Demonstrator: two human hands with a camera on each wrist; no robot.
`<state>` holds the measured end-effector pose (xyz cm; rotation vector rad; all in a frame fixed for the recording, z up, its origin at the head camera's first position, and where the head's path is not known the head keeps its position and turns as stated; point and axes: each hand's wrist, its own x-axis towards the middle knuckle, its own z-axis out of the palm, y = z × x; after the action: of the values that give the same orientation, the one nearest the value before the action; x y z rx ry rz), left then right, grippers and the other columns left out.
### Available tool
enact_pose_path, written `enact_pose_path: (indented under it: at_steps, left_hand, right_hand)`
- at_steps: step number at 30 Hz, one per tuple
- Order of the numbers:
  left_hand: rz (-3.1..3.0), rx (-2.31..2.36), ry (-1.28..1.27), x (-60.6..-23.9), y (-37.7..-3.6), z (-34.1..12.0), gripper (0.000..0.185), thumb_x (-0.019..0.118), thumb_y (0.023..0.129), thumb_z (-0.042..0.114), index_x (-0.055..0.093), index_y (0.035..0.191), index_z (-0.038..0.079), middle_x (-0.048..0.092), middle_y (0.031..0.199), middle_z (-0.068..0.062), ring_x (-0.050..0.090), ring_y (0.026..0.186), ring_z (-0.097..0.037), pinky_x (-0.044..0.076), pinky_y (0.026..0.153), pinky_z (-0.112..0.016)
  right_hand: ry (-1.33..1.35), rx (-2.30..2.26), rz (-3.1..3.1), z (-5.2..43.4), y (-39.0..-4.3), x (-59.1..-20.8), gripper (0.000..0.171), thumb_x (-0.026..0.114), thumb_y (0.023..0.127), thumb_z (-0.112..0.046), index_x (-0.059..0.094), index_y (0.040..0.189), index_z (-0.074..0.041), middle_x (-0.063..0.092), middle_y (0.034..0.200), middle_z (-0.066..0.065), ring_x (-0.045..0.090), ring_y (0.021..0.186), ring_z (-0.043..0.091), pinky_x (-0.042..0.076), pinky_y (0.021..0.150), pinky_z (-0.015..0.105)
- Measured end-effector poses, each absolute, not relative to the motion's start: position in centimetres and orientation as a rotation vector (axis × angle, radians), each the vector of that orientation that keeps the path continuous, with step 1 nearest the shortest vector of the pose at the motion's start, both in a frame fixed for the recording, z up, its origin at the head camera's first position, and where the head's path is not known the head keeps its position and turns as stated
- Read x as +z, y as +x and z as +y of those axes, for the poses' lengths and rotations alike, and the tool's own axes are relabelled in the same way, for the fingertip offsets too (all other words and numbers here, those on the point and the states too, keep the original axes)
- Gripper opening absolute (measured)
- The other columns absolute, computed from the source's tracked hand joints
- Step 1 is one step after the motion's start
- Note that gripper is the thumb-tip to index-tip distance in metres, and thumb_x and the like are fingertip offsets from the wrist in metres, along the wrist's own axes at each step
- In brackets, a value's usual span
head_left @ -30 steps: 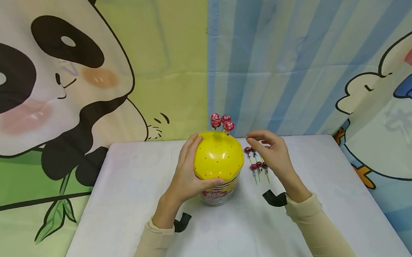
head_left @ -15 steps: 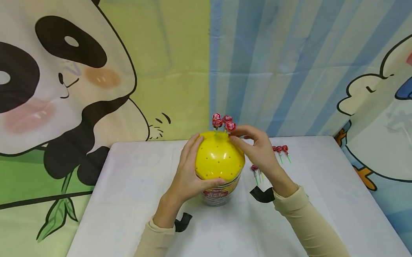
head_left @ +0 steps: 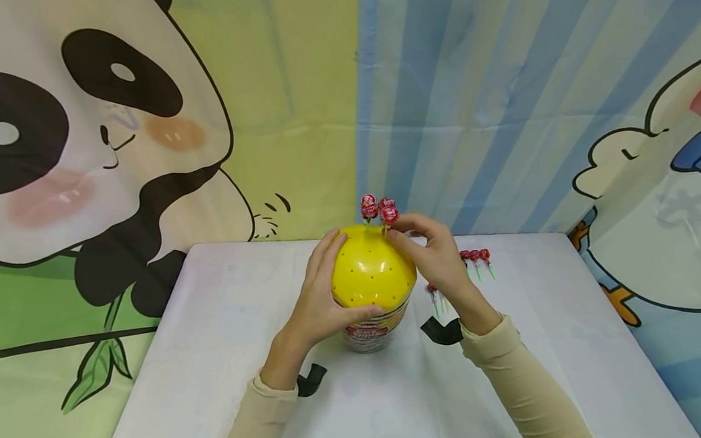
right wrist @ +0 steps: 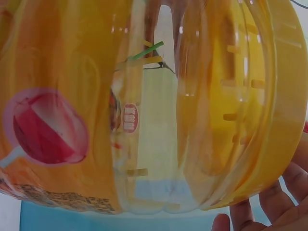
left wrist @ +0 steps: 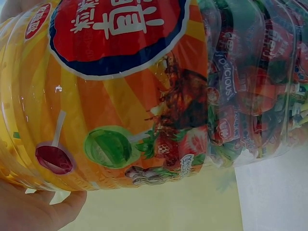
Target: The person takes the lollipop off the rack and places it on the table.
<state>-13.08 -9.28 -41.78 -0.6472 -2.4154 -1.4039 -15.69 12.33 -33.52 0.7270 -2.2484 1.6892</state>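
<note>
At the middle of the white-covered table [head_left: 214, 361]: a clear plastic candy jar with an orange-and-red printed label [head_left: 366, 332], upright, capped by a yellow plastic dome lid dotted with small holes [head_left: 373, 271].

Gripped on its left flank by the left hand [head_left: 316, 301], fingers spread and curled over the dome, thumb wrapped low along the lid's rim. Judged a bracing hold, keeping the tall, top-heavy jar from tipping or turning. In the left wrist view, only the label [left wrist: 120, 96] up close, wrapped sweets behind the clear wall, and a bit of palm [left wrist: 33, 211] beneath.

Up on the crown of the dome, a cluster of red-wrapped lollipops on green sticks [head_left: 376, 206], planted upright in the holes. Pinched there by the right hand [head_left: 440, 260]: thumb and forefinger closed on the right-hand lollipop of the cluster [head_left: 389, 214] at its stick, remaining fingers loosely bent against the dome's right side, probably for support and a fine aim at a hole. In the right wrist view, just fingertips [right wrist: 284, 202] under the lid's edge.

Beyond the right wrist, on the cloth, a short row of loose red lollipops [head_left: 476, 257], with a few more [head_left: 433, 289] just beside the jar. Lying flat, within easy reach of that hand.

Behind the table, a cartoon panda backdrop [head_left: 81, 148].
</note>
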Motion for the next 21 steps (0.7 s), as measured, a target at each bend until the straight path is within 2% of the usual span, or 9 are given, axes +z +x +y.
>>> enact_pose_path:
  at_steps: [2, 5, 8, 12, 13, 15, 21]
  left_hand:
    - [-2.414, -1.406, -0.648, -41.8, -13.1, -9.3, 0.116, 0.089, 0.067, 0.056, 0.021, 0.159, 0.034, 0.012, 0.163, 0.01, 0.028, 0.142, -0.02, 0.042, 0.104, -0.054]
    - [-2.407, -1.411, -0.652, -41.8, -13.1, -9.3, 0.117, 0.09, 0.067, 0.054, 0.021, 0.159, 0.033, 0.013, 0.163, 0.009, 0.029, 0.142, -0.022, 0.042, 0.103, -0.054]
    - [-2.403, -1.416, -0.657, -41.8, -13.1, -9.2, 0.118, 0.091, 0.066, 0.052, 0.022, 0.159, 0.032, 0.013, 0.163, 0.008, 0.03, 0.141, -0.023, 0.043, 0.103, -0.054]
    - [-2.405, -1.421, -0.651, -41.9, -13.2, -9.1, 0.118, 0.092, 0.065, 0.05, 0.022, 0.159, 0.034, 0.013, 0.163, 0.009, 0.032, 0.14, -0.024, 0.044, 0.102, -0.053]
    - [-2.405, -1.422, -0.649, -41.9, -13.2, -9.1, 0.118, 0.092, 0.065, 0.05, 0.022, 0.159, 0.034, 0.013, 0.163, 0.009, 0.032, 0.14, -0.024, 0.044, 0.102, -0.053]
    - [-2.406, -1.421, -0.643, -41.9, -13.1, -9.1, 0.118, 0.092, 0.065, 0.049, 0.022, 0.159, 0.035, 0.013, 0.163, 0.01, 0.032, 0.14, -0.024, 0.044, 0.102, -0.054]
    - [-2.391, -1.408, -0.649, -41.7, -13.1, -9.2, 0.12, 0.094, 0.064, 0.046, 0.023, 0.159, 0.031, 0.014, 0.163, 0.007, 0.03, 0.141, -0.027, 0.043, 0.102, -0.057]
  right_hand:
    - [0.733, 1.689, -2.237, 12.3, -15.7, -33.5, 0.014, 0.062, 0.096, 0.002, 0.071, 0.107, 0.006, 0.068, 0.104, 0.019, 0.058, 0.102, 0.022, 0.039, 0.094, 0.055]
    - [0.73, 1.675, -2.213, 12.5, -16.5, -34.4, 0.014, 0.061, 0.097, 0.003, 0.07, 0.107, 0.006, 0.068, 0.104, 0.019, 0.057, 0.1, 0.022, 0.042, 0.092, 0.044]
    - [0.684, 1.656, -2.182, 13.2, -17.3, -35.4, 0.014, 0.062, 0.097, 0.002, 0.071, 0.107, 0.002, 0.069, 0.104, 0.015, 0.058, 0.097, 0.021, 0.046, 0.084, 0.033]
    - [0.603, 1.686, -2.147, 14.7, -17.8, -36.3, 0.013, 0.064, 0.098, -0.005, 0.073, 0.108, -0.002, 0.07, 0.105, 0.011, 0.058, 0.097, 0.02, 0.046, 0.081, 0.032]
    - [0.59, 1.699, -2.148, 15.1, -17.8, -36.6, 0.013, 0.064, 0.099, -0.006, 0.072, 0.108, -0.003, 0.069, 0.106, 0.012, 0.057, 0.098, 0.02, 0.045, 0.086, 0.033]
    - [0.558, 1.713, -2.156, 16.0, -17.7, -37.2, 0.014, 0.064, 0.099, -0.008, 0.072, 0.109, -0.002, 0.068, 0.108, 0.015, 0.057, 0.099, 0.021, 0.045, 0.086, 0.034]
    - [0.434, 1.631, -2.258, 18.4, -16.8, -38.7, 0.017, 0.062, 0.099, -0.003, 0.069, 0.112, 0.004, 0.067, 0.11, 0.022, 0.059, 0.095, 0.014, 0.049, 0.082, 0.024]
